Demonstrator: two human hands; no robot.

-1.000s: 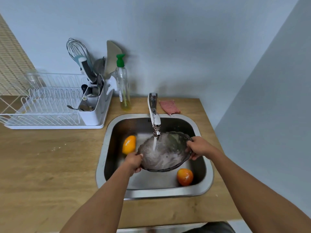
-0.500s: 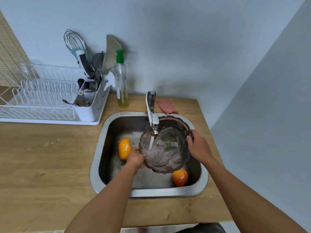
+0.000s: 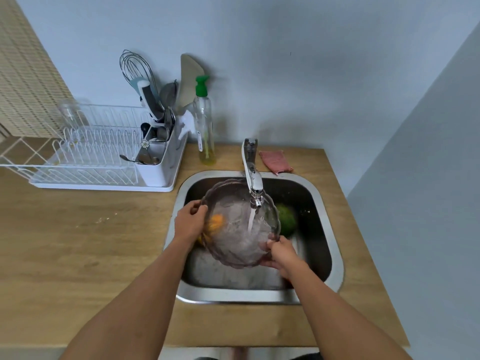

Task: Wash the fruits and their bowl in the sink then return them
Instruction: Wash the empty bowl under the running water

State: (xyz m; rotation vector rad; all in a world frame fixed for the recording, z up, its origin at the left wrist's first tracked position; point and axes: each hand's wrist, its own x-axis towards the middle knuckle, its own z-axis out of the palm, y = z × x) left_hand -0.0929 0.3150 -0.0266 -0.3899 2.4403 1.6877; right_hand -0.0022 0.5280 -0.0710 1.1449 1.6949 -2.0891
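Bowl (image 3: 235, 237) of clear ribbed glass held w/ both hands over steel sink (image 3: 335, 245), tilted, under running tap (image 3: 253, 180); water stream landing inside, right of centre. Left hand (image 3: 189, 223) curled round bowl's left rim, fingers closed on edge. Right hand (image 3: 281, 253) pinching near-right rim, thumb over top, fingers under. Orange fruit (image 3: 215, 222) seen blurred through glass at bowl's left side, lying in sink behind and below it. Green fruit (image 3: 287, 220) in sink just right of bowl, partly hidden by rim; touching or apart can't tell. Sink set into wooden desk (image 3: 78, 242). Pink cloth (image 3: 275, 161) on desk behind sink, right of tap base. Soap bottle (image 3: 204, 126) w/ green pump upright on desk behind sink's left corner, near wall. White dish rack (image 3: 85, 157) farther left on desk, w/ cutlery holder at its right end carrying whisk (image 3: 135, 67), other utensils. Clear glass (image 3: 70, 113) standing in rack's back-left corner. Woven blind at far left edge of view.
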